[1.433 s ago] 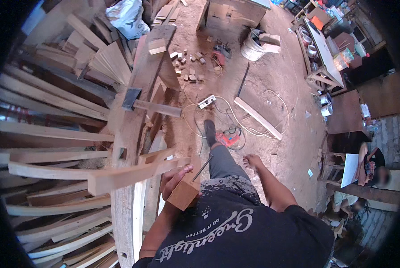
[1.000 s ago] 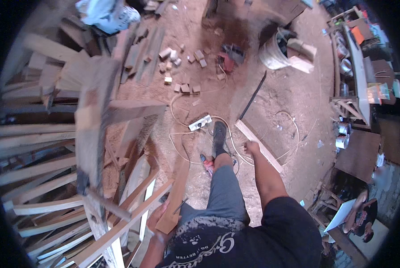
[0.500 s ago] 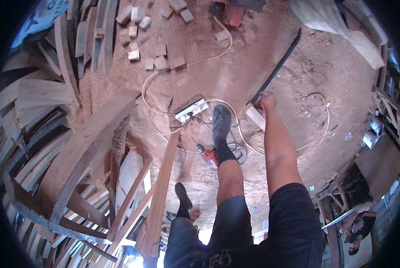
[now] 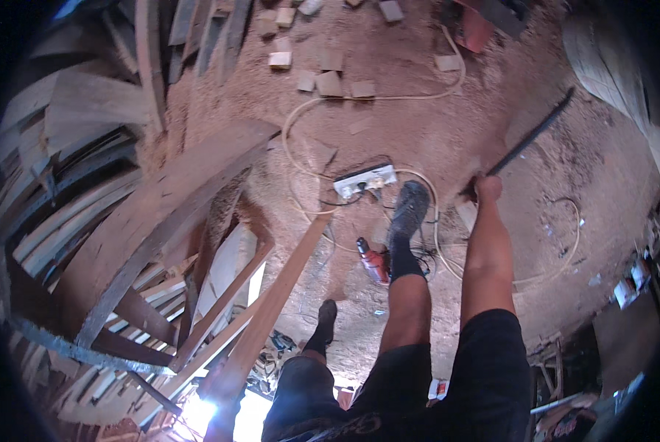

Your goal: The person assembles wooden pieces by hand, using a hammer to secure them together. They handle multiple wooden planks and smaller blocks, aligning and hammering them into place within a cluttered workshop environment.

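My right hand [image 4: 487,188] reaches down to the ground, its fingers closed around the lower end of a long, thin black bar [image 4: 530,135]. The bar slants away to the upper right; the part under my fingers is hidden. Just below this hand, partly behind my forearm, lies a pale wooden block [image 4: 466,214]. My left hand cannot be made out. A long wooden plank [image 4: 282,283] rises toward me at the lower left, its near end blurred by glare.
A white power strip [image 4: 364,181] with plugs and a looping cable [image 4: 286,136] lies by my foot. Close by is a red drill [image 4: 374,265]. Wood offcuts [image 4: 329,83] lie farther off. A large curved timber [image 4: 160,199] and stacked boards fill the left side.
My right hand has moved onto the near end of the black bar, which it was beside before. My view has shifted, so the floor things appear farther right.
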The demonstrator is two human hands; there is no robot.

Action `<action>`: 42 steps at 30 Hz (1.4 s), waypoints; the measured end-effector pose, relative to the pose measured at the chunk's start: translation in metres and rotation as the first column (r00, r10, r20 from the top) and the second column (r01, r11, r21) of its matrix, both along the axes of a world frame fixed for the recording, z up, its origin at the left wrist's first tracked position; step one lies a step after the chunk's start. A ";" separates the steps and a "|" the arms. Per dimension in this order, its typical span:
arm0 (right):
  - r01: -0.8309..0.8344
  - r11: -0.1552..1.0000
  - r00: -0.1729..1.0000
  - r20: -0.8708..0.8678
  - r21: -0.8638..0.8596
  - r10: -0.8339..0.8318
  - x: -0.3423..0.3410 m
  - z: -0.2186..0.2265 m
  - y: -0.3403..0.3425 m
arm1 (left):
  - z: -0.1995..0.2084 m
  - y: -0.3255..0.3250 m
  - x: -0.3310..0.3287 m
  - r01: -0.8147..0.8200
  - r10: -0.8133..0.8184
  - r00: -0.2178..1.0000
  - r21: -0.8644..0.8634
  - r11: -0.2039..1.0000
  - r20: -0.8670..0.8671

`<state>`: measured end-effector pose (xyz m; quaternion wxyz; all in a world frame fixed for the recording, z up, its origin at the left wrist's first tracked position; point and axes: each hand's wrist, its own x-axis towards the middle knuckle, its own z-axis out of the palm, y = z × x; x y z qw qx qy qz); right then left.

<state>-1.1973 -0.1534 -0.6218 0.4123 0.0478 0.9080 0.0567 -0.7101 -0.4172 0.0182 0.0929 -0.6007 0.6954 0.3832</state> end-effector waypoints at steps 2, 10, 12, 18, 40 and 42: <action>0.083 0.995 0.977 -0.194 -0.059 -0.092 -0.003 -0.016 0.023 | -0.009 -0.008 0.008 0.004 -0.003 0.998 0.012 1.000 -0.064; 0.799 0.250 0.478 0.326 -0.547 -0.815 -0.024 0.175 -0.015 | -0.013 0.017 0.044 0.117 -0.167 0.942 -0.183 0.976 -0.290; 0.759 0.339 0.565 0.306 -0.555 -0.766 -0.009 0.242 0.011 | -0.023 0.028 0.059 0.216 -0.279 0.925 -0.246 0.945 -0.260; 0.522 0.641 0.840 0.212 -0.563 -0.499 0.161 0.445 0.124 | -0.069 0.090 0.143 0.107 -0.122 0.941 -0.067 0.992 -0.315; 0.193 -0.769 0.946 -0.094 -0.609 0.312 0.578 1.043 -0.050 | 0.217 0.174 0.535 -0.720 0.117 -0.006 0.086 0.689 -0.993; 0.228 -0.743 0.929 -0.088 -0.629 0.360 0.617 1.071 -0.079 | 0.238 0.166 0.566 -0.846 0.116 -0.022 0.081 0.528 -0.993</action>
